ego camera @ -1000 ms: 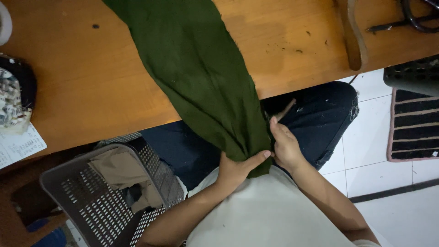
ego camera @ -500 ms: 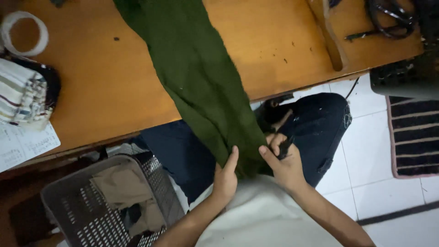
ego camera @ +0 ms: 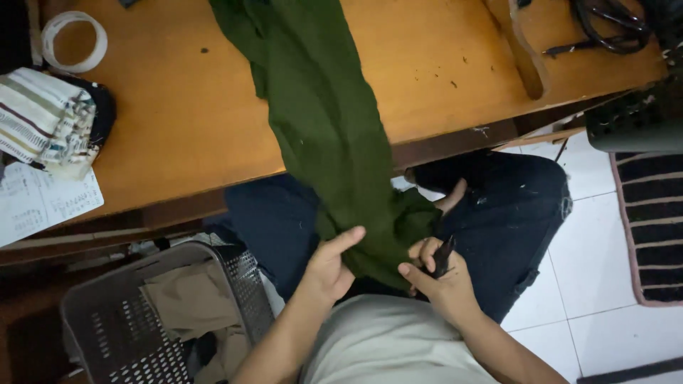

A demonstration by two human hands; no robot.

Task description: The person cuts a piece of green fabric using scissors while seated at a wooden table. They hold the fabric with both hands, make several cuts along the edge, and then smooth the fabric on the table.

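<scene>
Green cloth (ego camera: 320, 135) drapes off wooden table (ego camera: 178, 128) above white tiled floor (ego camera: 590, 263).

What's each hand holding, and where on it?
Left hand grips the green cloth at its lower end; right hand holds a small dark tool, kind unclear.

Wooden table, seen from above my hands

Beyond my left hand (ego camera: 331, 267), I see the orange-brown table (ego camera: 178, 135) carrying a dark green cloth (ego camera: 320, 107) that drapes over its near edge, a roll of tape (ego camera: 73, 41), folded striped fabric (ego camera: 43, 121) and paper (ego camera: 43, 203) far left, and black scissors (ego camera: 605, 25) beyond my right hand (ego camera: 445, 288).
</scene>
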